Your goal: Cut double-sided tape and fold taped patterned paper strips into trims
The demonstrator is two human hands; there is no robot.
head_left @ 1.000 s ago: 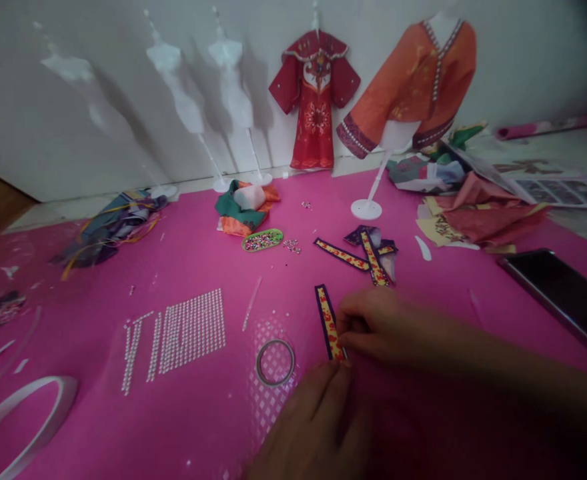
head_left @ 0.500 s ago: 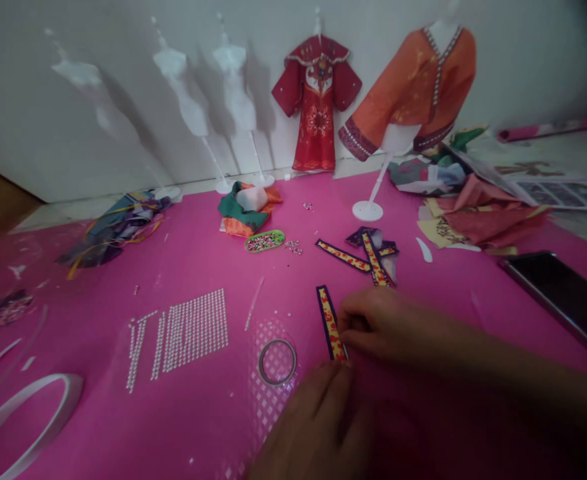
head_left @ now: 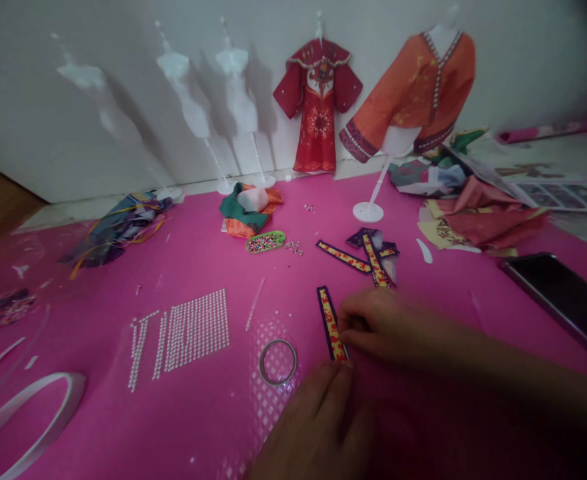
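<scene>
A narrow fabric strip (head_left: 329, 320), yellow with red figures and a dark purple border, lies on the pink work surface. My left hand (head_left: 313, 427) presses its bent, closed fingers onto the strip's near end and hides that end. At the strip's right edge, the fingers of my right hand (head_left: 373, 320) are pinched together against it. A small white edge shows between the hands beside the strip. Just beyond lie two similar strips, the left one (head_left: 343, 256) slanting and the other (head_left: 374, 260) over a dark purple fabric piece (head_left: 358, 237).
Left of my hands are a tape ring (head_left: 278, 362), a sheet of stick-on pearls (head_left: 197, 330) and a white band roll (head_left: 68, 393). A green bead tray (head_left: 265, 241) sits farther back. A phone (head_left: 563, 293) lies right. Dressed and bare mannequins (head_left: 238, 87) stand along the wall.
The view has shifted very slightly. Both hands and the strip keep the same places relative to each other.
</scene>
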